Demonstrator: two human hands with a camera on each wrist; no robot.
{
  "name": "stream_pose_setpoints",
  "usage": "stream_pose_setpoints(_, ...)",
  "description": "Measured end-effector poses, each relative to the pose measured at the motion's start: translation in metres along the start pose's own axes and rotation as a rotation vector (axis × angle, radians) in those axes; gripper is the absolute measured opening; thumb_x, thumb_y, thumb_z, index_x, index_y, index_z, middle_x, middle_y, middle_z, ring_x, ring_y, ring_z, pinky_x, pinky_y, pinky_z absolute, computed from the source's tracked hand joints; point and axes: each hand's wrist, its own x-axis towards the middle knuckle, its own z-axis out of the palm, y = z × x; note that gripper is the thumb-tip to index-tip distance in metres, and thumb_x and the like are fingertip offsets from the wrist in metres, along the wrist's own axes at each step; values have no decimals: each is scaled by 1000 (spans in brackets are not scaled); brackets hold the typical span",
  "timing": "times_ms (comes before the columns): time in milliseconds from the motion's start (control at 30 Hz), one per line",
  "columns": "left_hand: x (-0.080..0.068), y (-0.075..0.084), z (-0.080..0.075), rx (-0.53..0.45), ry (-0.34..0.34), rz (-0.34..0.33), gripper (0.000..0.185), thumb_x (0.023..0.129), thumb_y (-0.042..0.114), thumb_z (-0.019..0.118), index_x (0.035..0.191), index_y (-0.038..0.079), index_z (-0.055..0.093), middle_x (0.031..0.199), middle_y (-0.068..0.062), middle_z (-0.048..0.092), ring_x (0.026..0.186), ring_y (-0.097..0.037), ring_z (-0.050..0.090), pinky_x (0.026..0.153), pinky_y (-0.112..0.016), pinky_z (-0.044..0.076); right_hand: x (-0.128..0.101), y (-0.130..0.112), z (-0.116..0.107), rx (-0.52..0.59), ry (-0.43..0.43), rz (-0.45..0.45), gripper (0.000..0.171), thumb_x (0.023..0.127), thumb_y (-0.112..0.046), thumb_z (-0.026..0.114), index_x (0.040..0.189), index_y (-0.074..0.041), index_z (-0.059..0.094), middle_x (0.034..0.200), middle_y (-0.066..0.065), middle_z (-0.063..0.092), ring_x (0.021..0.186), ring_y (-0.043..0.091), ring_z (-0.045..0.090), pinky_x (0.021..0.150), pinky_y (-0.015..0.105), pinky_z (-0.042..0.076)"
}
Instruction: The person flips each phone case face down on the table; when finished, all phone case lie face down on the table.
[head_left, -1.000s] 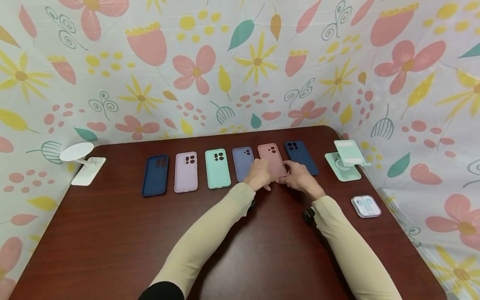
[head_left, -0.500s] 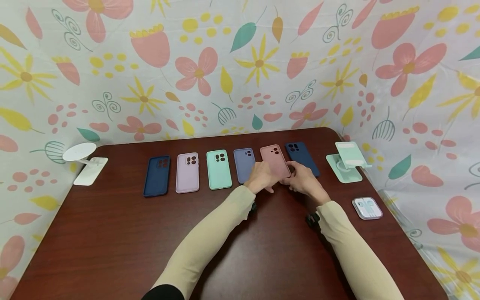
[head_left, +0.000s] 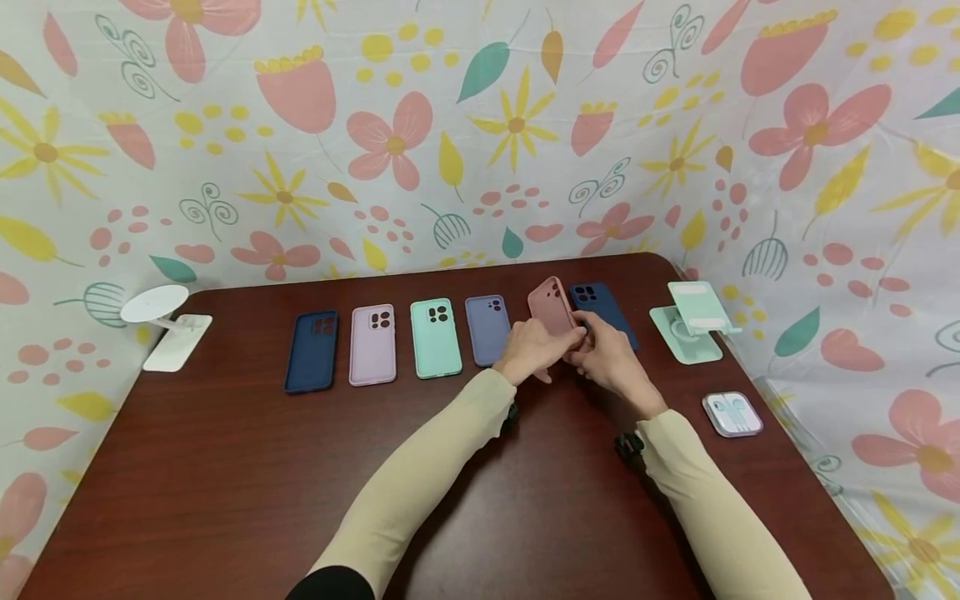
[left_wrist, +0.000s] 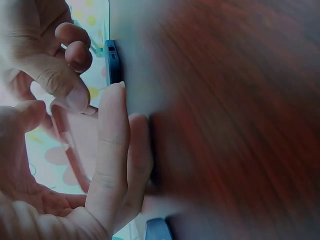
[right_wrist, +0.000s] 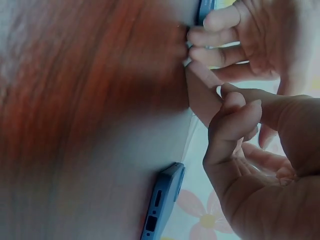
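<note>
A pink phone case (head_left: 549, 305) with camera cutouts is tilted up off the dark wooden table, between both hands. My right hand (head_left: 609, 355) pinches its lower right corner; in the right wrist view, thumb and finger close on the case (right_wrist: 201, 96). My left hand (head_left: 529, 347) holds the lower left part, its thumb reaching across toward the right hand. Long fingers of the left hand (left_wrist: 112, 150) lie along the case in the left wrist view and hide part of it. A periwinkle case (head_left: 487, 328) lies just left, a dark blue one (head_left: 606, 315) just right.
Mint (head_left: 436, 337), lilac (head_left: 372, 344) and navy (head_left: 311, 352) phone cases continue the row leftward. A white stand (head_left: 177, 340) is at the left edge. A mint folding stand (head_left: 686, 321) and a boxed pair of earphones (head_left: 732, 414) sit at the right.
The pink case has gone from lying flat to tilted up, shifting slightly right. The left thumb has moved across to the case's right edge, close to the right hand.
</note>
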Motion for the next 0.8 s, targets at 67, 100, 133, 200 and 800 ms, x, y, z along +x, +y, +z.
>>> stream_pose_setpoints(67, 0, 0, 0, -25, -3, -1, 66, 100, 64, 69, 72, 4, 75, 54, -5, 63, 50, -23, 73, 54, -33, 62, -1, -1, 0, 17, -1, -12, 75, 99, -8, 77, 165, -4, 41, 86, 14, 71, 62, 15, 68, 65, 31, 57)
stream_pose_setpoints(100, 0, 0, 0, -53, -8, -6, 64, 101, 62, 70, 75, 3, 76, 56, -6, 64, 50, -23, 73, 54, -34, 63, -2, -2, 0, 21, -4, -15, 75, 100, -8, 77, 165, -4, 41, 86, 15, 71, 62, 15, 68, 64, 31, 57)
stream_pose_setpoints(133, 0, 0, 0, -87, -16, -7, 61, 101, 59, 70, 77, 3, 76, 58, -7, 66, 50, -22, 73, 55, -35, 64, -2, -2, 0, 26, -8, -16, 75, 100, -7, 76, 166, -4, 40, 87, 15, 71, 62, 15, 68, 64, 31, 58)
stream_pose_setpoints(200, -1, -1, -2, -171, -38, -18, 56, 102, 56, 71, 81, 3, 76, 62, -9, 66, 51, -21, 72, 58, -37, 66, -1, -1, 0, 33, -17, -16, 76, 100, -8, 77, 166, -4, 39, 87, 16, 71, 62, 16, 68, 64, 31, 58)
stream_pose_setpoints(800, -6, -2, -40, -471, -96, -84, 60, 106, 18, 72, 159, 1, 49, 83, -10, 73, 55, -10, 65, 94, -53, 67, 31, 12, 6, 113, -245, 36, 80, 97, -26, 85, 161, 0, 45, 85, 9, 72, 65, 17, 68, 65, 32, 60)
